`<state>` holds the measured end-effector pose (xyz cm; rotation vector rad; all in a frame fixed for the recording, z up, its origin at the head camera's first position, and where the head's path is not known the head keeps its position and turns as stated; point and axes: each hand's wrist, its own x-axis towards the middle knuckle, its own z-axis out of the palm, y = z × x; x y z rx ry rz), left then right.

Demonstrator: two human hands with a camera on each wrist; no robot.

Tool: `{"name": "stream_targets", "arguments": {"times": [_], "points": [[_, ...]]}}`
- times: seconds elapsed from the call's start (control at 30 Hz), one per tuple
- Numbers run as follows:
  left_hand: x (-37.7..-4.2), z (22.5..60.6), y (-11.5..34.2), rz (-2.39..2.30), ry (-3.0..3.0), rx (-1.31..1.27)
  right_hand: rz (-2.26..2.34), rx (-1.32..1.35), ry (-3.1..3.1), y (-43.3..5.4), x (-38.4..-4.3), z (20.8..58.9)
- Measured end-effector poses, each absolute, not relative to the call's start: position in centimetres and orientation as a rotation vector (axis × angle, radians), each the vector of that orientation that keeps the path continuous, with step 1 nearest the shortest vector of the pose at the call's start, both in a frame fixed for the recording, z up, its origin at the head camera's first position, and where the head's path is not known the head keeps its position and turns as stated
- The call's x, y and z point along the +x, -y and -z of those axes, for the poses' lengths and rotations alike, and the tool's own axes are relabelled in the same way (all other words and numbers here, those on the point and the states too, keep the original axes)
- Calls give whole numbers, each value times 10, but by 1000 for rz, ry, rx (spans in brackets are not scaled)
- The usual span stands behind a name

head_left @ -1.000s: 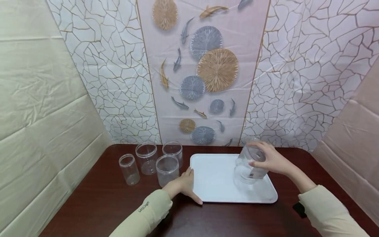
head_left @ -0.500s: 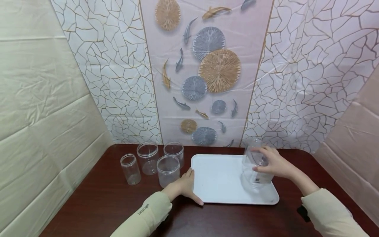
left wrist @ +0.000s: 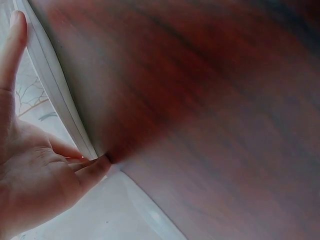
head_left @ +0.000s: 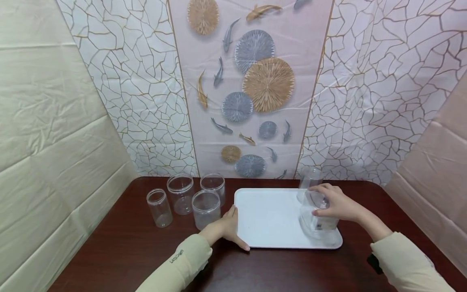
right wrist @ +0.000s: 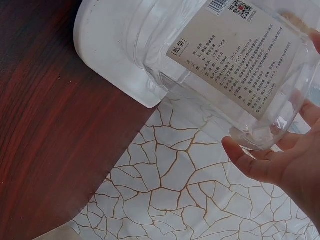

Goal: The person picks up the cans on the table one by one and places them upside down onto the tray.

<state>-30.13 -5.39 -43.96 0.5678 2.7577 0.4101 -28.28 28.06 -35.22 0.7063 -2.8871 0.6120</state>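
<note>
My right hand (head_left: 335,205) grips the base end of a clear plastic jar (right wrist: 200,95), thumb and fingers spread round it. The jar stands upside down, its threaded mouth down at the right end of the white tray (head_left: 270,219). A printed paper label (right wrist: 235,55) covers one side. Just behind it, at the tray's back right, is another clear jar (head_left: 311,177), partly hidden. My left hand (head_left: 228,228) rests against the tray's left edge, fingers along the side and thumb at the front corner. In the left wrist view, those fingertips (left wrist: 102,162) touch the rim.
Several open clear jars stand left of the tray: a narrow one (head_left: 160,211), wide ones (head_left: 182,198) behind, and a squat one (head_left: 206,213) close to my left forearm. The dark wooden table (head_left: 277,271) meets a patterned cloth backdrop (head_left: 240,134) behind.
My right hand has shifted the upside-down jar slightly right and toward the front, so the jar behind it shows more. My left hand stays at the tray's edge.
</note>
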Motion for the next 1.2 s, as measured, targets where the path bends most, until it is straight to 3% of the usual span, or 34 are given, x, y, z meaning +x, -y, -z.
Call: {"name": "stream_targets", "arguments": {"times": [1.2], "points": [[-303,434,50,-371,-2697,549,-572,712,3058,-278,-287,349]]}}
